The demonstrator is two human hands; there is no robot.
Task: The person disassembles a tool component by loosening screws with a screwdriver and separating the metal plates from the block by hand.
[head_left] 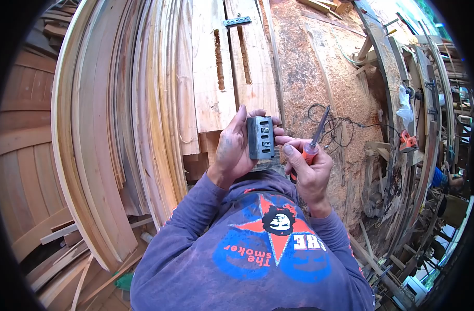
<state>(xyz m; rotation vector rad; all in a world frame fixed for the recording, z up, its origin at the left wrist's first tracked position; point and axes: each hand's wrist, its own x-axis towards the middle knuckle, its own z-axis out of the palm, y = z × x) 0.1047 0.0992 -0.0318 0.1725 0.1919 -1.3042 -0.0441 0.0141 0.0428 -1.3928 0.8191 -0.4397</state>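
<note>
My left hand (232, 150) is closed around a dark metal block (260, 137) with several slots and small screws on its upward face, held in front of my chest. My right hand (317, 173) grips a screwdriver (310, 151) by its orange handle, with the shaft pointing up and away from me. Its fingers reach close to the block's right side; I cannot tell whether they touch it. Beyond the hands lie two pale boards (208, 106) with long rough slots cut in them. A small slotted metal plate (237, 21) rests across their far part.
Long planks (99, 129) stand stacked on edge at the left, beside a panelled wooden door (27, 124). Sawdust (304, 67) covers the ground at the right, where a dark cable (345, 123) lies in loops. An orange object (408, 139) sits at the far right.
</note>
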